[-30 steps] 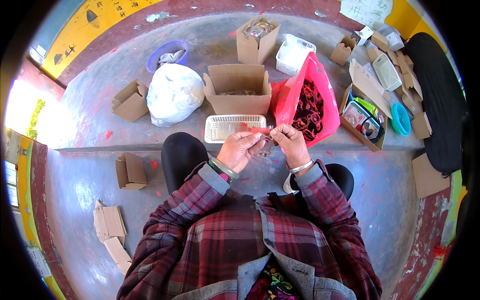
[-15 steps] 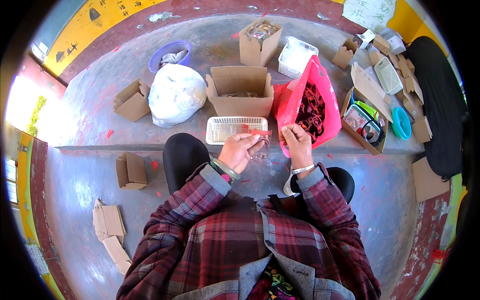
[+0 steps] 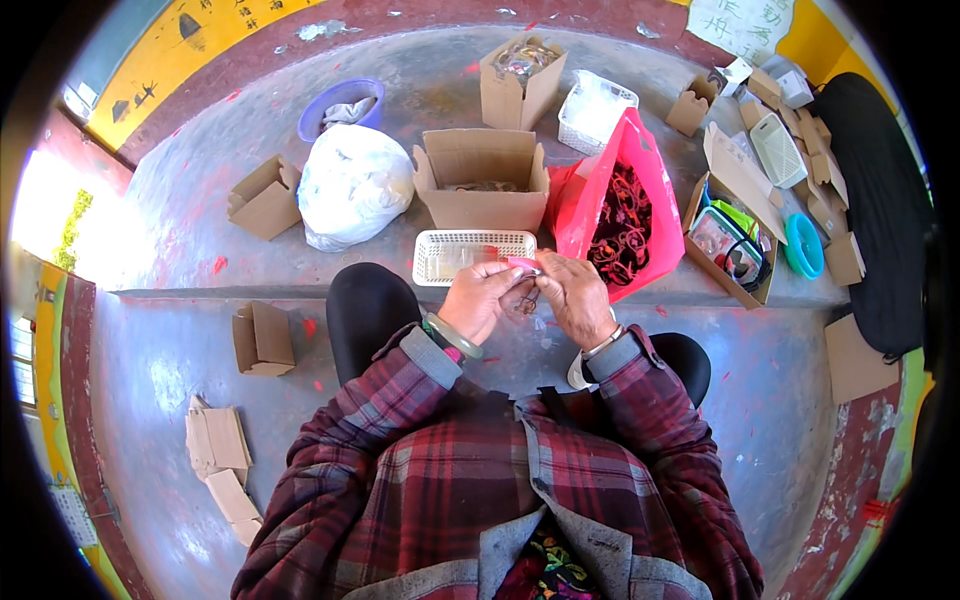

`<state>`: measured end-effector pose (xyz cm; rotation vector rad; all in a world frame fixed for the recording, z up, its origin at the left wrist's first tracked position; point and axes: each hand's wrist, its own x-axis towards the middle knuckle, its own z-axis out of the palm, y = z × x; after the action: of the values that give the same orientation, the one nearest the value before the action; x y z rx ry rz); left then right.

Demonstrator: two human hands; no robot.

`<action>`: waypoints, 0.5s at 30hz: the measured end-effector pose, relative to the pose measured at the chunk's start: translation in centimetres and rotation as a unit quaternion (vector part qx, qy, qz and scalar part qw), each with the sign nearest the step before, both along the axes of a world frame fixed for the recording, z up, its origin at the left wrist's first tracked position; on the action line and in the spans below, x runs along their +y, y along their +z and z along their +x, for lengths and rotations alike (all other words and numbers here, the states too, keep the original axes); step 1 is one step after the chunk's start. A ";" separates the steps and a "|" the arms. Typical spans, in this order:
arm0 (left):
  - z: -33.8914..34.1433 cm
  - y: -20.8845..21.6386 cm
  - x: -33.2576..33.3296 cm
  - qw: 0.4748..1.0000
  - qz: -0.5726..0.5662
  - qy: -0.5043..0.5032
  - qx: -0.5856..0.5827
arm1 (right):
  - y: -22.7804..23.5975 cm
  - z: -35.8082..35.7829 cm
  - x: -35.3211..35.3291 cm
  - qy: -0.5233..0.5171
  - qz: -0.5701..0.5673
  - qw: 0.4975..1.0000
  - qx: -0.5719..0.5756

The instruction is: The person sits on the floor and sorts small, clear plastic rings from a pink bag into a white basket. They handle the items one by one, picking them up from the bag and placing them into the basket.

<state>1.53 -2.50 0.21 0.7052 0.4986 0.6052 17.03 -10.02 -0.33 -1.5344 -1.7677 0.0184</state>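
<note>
Here, both hands (image 3: 476, 304) pinch a pink strip (image 3: 522, 263), while a pale wall sheet (image 3: 742, 28) bears writing.

The left hand (image 3: 475, 302) could pass over the basket (image 3: 470, 236); the box (image 3: 485, 211) behind and pink bag (image 3: 582, 208) rightward obstruct.

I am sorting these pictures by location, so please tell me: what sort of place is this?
Perhaps a hall or old classroom used as a makeshift workspace, judging by the painted wall, the bare raised platform and the open cardboard box beside the pink bag.
</note>
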 end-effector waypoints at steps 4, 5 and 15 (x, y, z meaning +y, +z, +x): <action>-0.4 -0.2 0.3 1.000 0.007 -0.014 -0.006 | 1.7 -0.7 -0.3 -0.054 0.076 0.995 -0.032; -0.4 -0.5 0.3 0.999 0.017 -0.022 0.021 | 1.8 -0.8 -0.4 -0.029 0.094 0.994 -0.042; 0.0 -1.7 -0.4 0.978 0.162 -0.061 0.117 | 1.0 -1.8 -0.2 -0.022 0.115 0.993 -0.032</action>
<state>1.56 -2.90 -1.52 1.1170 0.5748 0.4940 15.22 -10.21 0.69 -1.4202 -1.7194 -0.2507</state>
